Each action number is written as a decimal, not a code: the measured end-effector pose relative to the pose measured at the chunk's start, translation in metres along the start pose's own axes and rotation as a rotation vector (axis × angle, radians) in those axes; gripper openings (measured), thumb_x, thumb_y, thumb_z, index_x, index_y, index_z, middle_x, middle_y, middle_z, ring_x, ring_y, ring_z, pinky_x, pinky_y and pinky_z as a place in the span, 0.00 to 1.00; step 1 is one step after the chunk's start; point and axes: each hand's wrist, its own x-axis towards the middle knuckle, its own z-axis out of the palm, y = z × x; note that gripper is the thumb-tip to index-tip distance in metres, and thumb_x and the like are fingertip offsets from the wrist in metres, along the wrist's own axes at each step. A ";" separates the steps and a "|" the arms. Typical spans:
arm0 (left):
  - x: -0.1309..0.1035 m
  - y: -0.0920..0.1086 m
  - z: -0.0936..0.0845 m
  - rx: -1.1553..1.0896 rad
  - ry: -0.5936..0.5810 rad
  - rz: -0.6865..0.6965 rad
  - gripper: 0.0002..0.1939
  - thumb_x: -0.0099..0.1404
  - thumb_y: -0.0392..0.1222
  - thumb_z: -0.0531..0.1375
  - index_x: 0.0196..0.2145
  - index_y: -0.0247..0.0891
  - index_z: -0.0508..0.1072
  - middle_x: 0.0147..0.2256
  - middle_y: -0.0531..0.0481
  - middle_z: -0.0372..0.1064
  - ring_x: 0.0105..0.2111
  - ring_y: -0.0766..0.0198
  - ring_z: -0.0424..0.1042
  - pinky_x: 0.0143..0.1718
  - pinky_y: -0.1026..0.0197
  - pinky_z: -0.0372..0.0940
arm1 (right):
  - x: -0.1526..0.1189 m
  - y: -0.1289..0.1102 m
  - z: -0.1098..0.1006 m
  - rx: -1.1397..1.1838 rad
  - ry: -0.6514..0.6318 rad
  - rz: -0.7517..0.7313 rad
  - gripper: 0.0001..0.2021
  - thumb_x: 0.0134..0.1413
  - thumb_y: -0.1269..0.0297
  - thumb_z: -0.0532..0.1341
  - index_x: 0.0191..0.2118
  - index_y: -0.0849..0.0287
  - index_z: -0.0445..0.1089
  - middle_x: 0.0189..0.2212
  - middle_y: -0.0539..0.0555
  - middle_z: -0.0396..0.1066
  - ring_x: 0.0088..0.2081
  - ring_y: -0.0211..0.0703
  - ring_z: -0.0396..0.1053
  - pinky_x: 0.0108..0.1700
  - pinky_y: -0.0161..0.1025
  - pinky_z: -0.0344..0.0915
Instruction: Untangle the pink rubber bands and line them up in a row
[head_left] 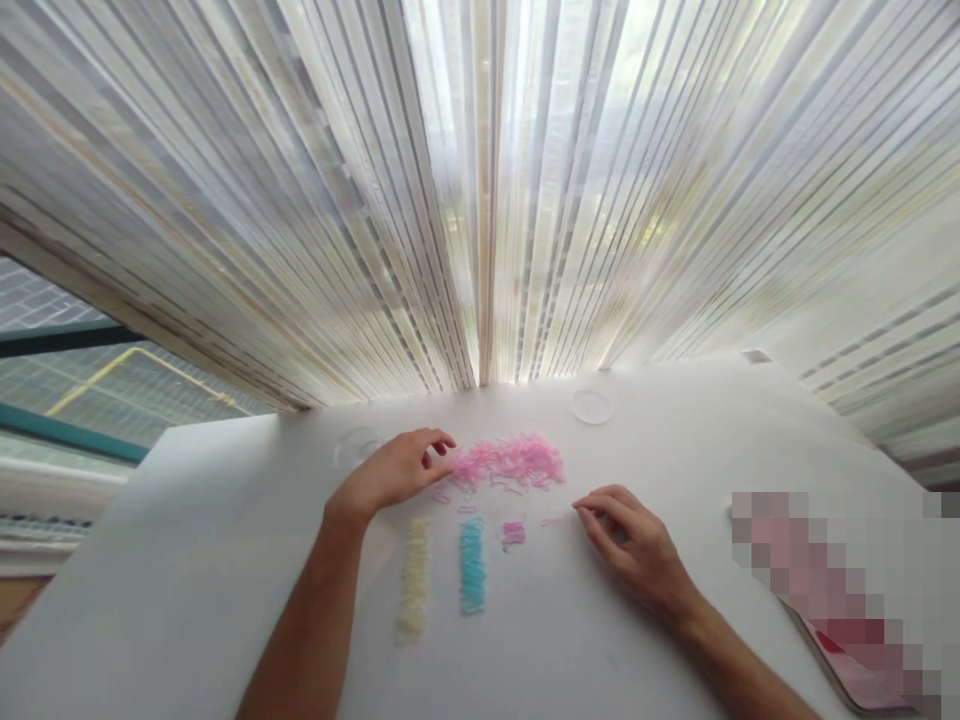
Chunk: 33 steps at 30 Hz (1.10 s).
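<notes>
A loose pile of small pink pieces (514, 460) lies on the white table (555, 630). At the pile's left end is my left hand (409, 465), its fingers bent and apart, with the fingertips beside the pink pieces. My right hand (619, 525) rests to the right of the pile, thumb and forefinger brought together; anything between them is too small to make out. One pink piece (551, 521) lies just left of those fingertips. Below the pile are a yellow column (415, 580), a blue column (472, 565) and a short purple row (514, 532) of similar pieces.
A clear round lid or dish (592, 406) lies behind the pile, and another clear round one (358, 447) sits partly behind my left hand. Striped curtains (480, 200) hang along the table's back edge. A pinkish flat object (870, 680), partly pixelated, is at the right.
</notes>
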 end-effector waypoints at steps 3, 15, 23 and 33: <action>-0.006 -0.004 -0.004 0.051 -0.074 -0.055 0.19 0.56 0.45 0.64 0.46 0.40 0.74 0.40 0.49 0.77 0.34 0.61 0.74 0.38 0.62 0.68 | 0.001 -0.001 0.001 -0.008 0.001 0.022 0.08 0.66 0.62 0.57 0.39 0.55 0.74 0.36 0.56 0.72 0.33 0.43 0.72 0.36 0.40 0.72; 0.005 0.009 0.009 -0.001 -0.111 0.059 0.05 0.59 0.37 0.60 0.33 0.39 0.77 0.34 0.50 0.78 0.34 0.63 0.74 0.37 0.65 0.66 | 0.006 -0.006 0.002 -0.049 -0.028 0.042 0.11 0.67 0.59 0.56 0.38 0.56 0.74 0.34 0.55 0.72 0.33 0.44 0.71 0.36 0.40 0.72; -0.007 0.006 -0.003 0.040 -0.170 -0.056 0.04 0.53 0.39 0.63 0.28 0.40 0.78 0.28 0.52 0.77 0.30 0.62 0.74 0.31 0.64 0.63 | 0.005 -0.003 0.003 -0.044 -0.028 0.056 0.10 0.66 0.59 0.56 0.38 0.55 0.74 0.35 0.56 0.72 0.32 0.43 0.71 0.34 0.40 0.71; 0.000 0.027 0.019 0.157 -0.191 -0.015 0.09 0.54 0.38 0.61 0.28 0.42 0.82 0.29 0.48 0.79 0.29 0.59 0.74 0.30 0.63 0.62 | 0.004 -0.003 0.001 -0.029 -0.048 0.063 0.09 0.66 0.62 0.57 0.39 0.55 0.73 0.35 0.55 0.72 0.34 0.43 0.71 0.37 0.40 0.71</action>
